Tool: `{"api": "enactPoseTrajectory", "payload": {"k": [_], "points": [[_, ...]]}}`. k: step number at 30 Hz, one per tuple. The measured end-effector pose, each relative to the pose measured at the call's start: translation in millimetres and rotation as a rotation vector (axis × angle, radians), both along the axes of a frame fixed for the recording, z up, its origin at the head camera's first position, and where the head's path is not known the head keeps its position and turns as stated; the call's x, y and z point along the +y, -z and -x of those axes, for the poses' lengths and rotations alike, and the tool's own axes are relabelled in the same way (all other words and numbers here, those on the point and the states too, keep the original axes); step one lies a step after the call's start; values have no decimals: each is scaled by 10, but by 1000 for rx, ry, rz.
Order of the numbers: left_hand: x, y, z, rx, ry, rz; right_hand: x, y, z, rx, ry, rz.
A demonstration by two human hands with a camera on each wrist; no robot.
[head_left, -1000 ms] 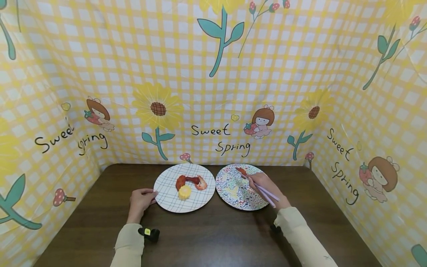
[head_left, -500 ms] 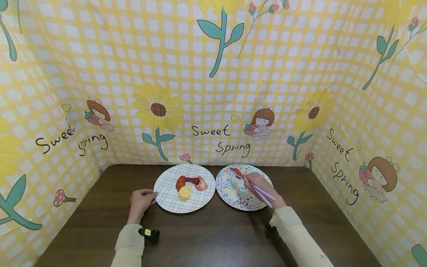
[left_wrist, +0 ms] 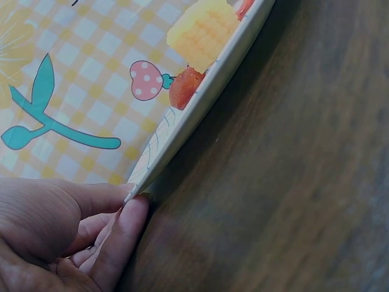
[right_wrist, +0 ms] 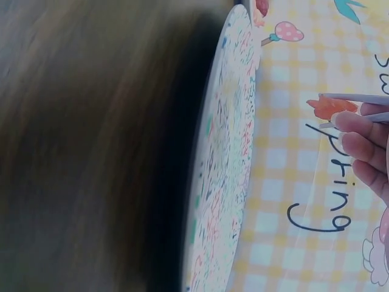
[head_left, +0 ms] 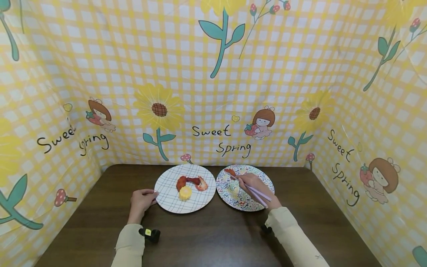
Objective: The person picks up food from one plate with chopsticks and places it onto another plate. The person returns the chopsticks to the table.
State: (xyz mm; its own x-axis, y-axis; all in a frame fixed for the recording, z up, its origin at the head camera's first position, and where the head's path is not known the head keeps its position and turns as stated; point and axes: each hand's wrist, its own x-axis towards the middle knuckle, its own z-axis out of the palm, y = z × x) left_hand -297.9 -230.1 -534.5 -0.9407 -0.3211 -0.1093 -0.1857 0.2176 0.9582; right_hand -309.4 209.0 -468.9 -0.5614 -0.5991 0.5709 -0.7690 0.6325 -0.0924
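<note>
My left hand (head_left: 141,203) pinches the left rim of a white plate with a dark grid pattern (head_left: 166,203); in the left wrist view the thumb lies over the rim and the fingers (left_wrist: 124,234) under it. On that plate lie a yellow corn piece (head_left: 185,193), a reddish-brown drumstick (head_left: 181,182) and a shrimp (head_left: 202,183). My right hand (head_left: 254,184) holds a pair of pale purple chopsticks (head_left: 257,194) over the second plate, speckled in many colours (head_left: 231,200). Between the chopstick tips is an orange-red food piece (right_wrist: 333,108), raised above that plate in the right wrist view.
The two plates stand side by side at the back of the dark wooden table (head_left: 200,241), their rims almost meeting. Behind and at both sides hangs a yellow checked cloth (head_left: 186,74) with printed flowers. A black strap device (head_left: 150,234) sits at the left wrist.
My right hand has shifted a little left over the speckled plate, carrying the chopsticks and the orange-red piece towards the gridded plate. The left hand stays at the rim.
</note>
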Motion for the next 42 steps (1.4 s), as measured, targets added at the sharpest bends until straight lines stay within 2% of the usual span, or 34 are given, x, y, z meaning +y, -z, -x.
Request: {"api": "enactPoseTrajectory", "payload": {"k": [5, 7, 14, 18, 23, 27, 35, 42], "points": [[-16, 16, 15, -6, 6, -1, -105, -97, -85, -92, 63, -17], [-20, 17, 18, -8, 10, -3, -132, -98, -86, -94, 64, -18], [-21, 9, 1, 3, 8, -6, -229, -85, -66, -37, -43, 9], [-15, 0, -6, 5, 3, -8, -301, -79, -63, -49, -56, 10], [-19, -4, -20, 0, 12, -8, -411, -95, -70, -131, -67, 6], [-27, -14, -37, -3, 24, -5, -492, -99, -66, -239, -88, 24], [-17, -3, -15, -15, 21, -2, -588, 39, 20, -382, -114, 96], [-16, 14, 12, -22, 15, -3, -685, 49, -16, -341, -166, 105]]}}
